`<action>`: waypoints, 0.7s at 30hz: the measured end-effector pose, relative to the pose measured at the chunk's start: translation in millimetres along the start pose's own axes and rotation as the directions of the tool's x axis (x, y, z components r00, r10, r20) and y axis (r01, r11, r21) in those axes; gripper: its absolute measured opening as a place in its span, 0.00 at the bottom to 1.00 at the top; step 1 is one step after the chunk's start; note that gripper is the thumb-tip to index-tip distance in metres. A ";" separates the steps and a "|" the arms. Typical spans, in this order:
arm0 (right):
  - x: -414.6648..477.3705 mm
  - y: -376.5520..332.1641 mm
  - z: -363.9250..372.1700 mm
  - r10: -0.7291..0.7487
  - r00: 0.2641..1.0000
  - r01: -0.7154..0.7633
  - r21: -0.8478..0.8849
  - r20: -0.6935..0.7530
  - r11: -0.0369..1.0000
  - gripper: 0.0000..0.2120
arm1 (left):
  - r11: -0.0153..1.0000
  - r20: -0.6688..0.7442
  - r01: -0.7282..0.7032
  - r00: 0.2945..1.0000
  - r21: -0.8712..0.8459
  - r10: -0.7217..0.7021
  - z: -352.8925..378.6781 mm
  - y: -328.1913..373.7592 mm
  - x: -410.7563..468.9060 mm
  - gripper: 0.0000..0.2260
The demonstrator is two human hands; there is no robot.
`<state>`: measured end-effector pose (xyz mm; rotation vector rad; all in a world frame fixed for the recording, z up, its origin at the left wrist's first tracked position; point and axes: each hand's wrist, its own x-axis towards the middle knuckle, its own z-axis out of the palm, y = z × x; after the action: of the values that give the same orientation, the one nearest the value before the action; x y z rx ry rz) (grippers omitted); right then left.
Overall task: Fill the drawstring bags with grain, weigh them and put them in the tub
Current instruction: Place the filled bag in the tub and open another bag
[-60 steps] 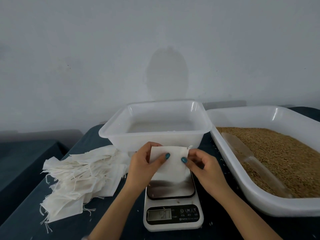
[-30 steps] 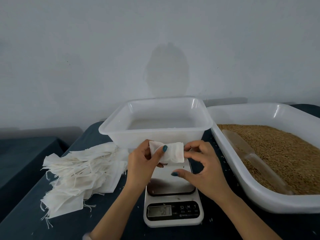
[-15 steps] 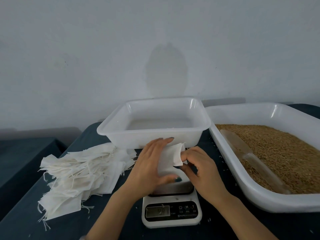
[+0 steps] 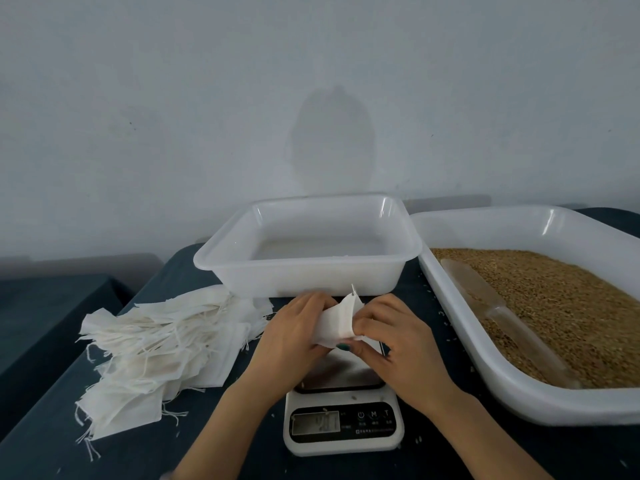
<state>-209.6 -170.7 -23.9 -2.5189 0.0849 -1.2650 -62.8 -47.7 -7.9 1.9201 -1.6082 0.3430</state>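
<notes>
In the head view, the left hand (image 4: 294, 336) and right hand (image 4: 393, 337) are both pinching one empty drawstring bag (image 4: 336, 323), holding it just above the kitchen scale (image 4: 343, 426) and in front of the tub (image 4: 311, 280). Two seconds ago the bag was being held flat; now the hands are crowding together and folding it, apparently working its mouth open. Filling is probably coming next, since the scoop (image 4: 498, 311) is lying untouched in the grain (image 4: 561, 306) and no bags are showing in the tub. The pile of empty bags (image 4: 156, 348) is waiting to the left.
</notes>
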 end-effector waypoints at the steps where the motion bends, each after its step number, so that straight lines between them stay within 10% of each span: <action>1: 0.2 -0.7 -0.5 -0.008 1.000 0.008 -0.015 -0.002 1.000 0.09 | 1.000 0.002 0.013 1.000 -0.003 -0.013 -0.4 0.8 -0.1 0.17; 21: 3.9 -22.2 -9.6 0.279 0.925 -0.233 0.192 -0.260 0.953 0.06 | 0.935 0.066 0.252 0.968 -0.250 -0.244 -5.0 -2.3 2.3 0.13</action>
<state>-216.8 -152.9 -8.7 -2.0969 0.3551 -1.4499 -59.1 -46.3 -3.4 1.9043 -1.3350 -0.0036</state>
